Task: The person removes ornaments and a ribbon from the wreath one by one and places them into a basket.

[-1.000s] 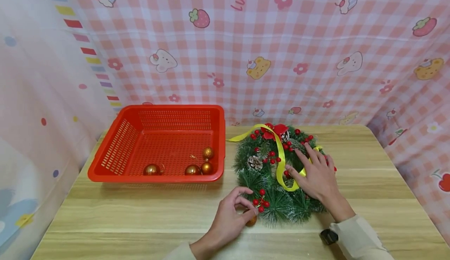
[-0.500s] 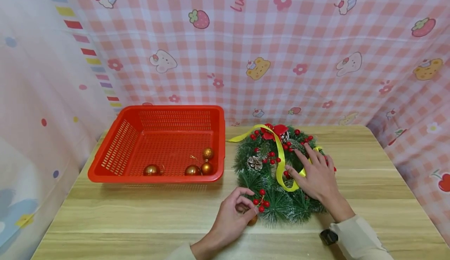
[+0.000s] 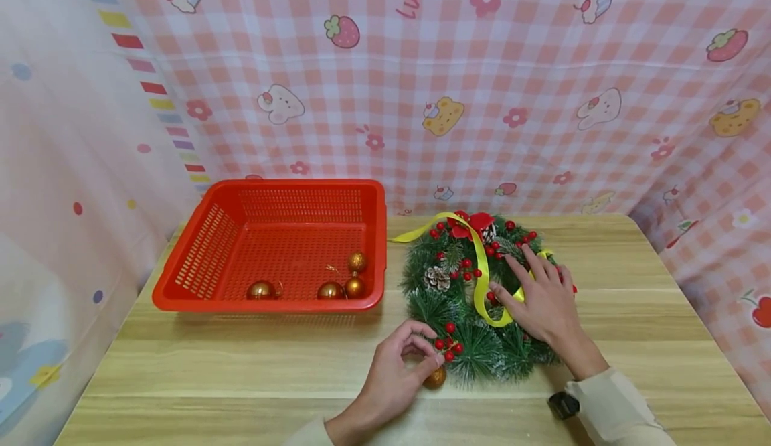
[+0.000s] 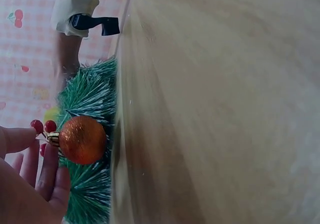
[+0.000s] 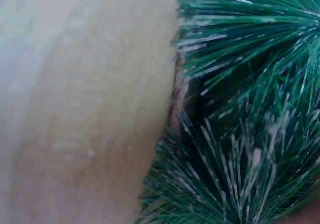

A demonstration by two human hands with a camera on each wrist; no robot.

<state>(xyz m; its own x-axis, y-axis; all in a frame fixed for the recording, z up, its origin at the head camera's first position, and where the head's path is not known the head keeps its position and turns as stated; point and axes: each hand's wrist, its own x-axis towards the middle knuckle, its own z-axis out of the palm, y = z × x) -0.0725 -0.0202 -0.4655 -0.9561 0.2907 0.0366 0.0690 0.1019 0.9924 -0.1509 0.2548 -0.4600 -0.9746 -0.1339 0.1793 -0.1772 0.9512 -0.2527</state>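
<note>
A green Christmas wreath lies on the table, dressed with red berries, pinecones and a red flower. A loose yellow ribbon trails across it. At its near left edge my left hand pinches an orange-gold Christmas bauble by the thread at its gold cap, with thumb and fingertips. The bauble sits against the green needles, beside a sprig of red berries. My right hand rests on the wreath's right side, fingers spread over the ribbon; the right wrist view shows mostly needles.
A red plastic basket stands at the left of the wooden table. Several gold baubles lie in it, along its near side and right corner. Patterned cloth hangs behind the table and at both sides.
The bauble under my left fingers has shifted slightly to the right along the wreath's edge. The berry sprig beside it moved a little. My right hand stays put.
</note>
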